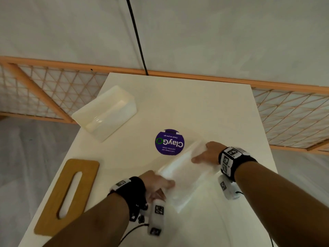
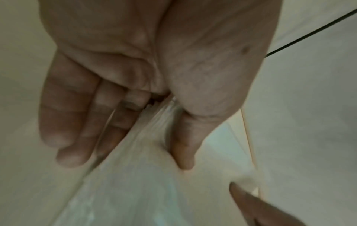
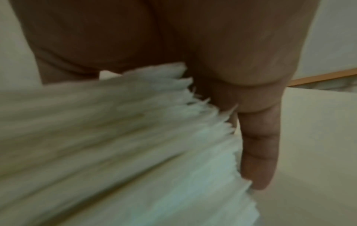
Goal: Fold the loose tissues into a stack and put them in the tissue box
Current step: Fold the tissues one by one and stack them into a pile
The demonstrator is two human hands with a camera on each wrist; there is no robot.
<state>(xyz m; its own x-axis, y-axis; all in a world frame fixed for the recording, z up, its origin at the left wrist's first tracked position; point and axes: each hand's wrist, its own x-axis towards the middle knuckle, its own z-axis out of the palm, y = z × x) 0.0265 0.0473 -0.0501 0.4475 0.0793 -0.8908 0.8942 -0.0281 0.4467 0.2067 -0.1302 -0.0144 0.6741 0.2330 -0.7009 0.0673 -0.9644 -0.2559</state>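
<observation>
Both hands hold a stack of white tissues at the near middle of the white tabletop (image 1: 195,104).

The tissue stack (image 1: 185,177) is pinched at its ends: left hand (image 1: 156,184) thumb on top, fingers (image 2: 77,122) underneath; right hand (image 1: 206,154) clasping the far end. The translucent tissue box (image 1: 105,111) lies at far left, nothing visible inside; its slotted wooden lid (image 1: 69,195) lies near left, apart.

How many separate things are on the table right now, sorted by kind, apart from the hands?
Tissue stack: 1, held between the left hand and the right hand
Translucent tissue box: 1
Wooden lid with slot: 1
Round purple sticker: 1
Total: 4
</observation>
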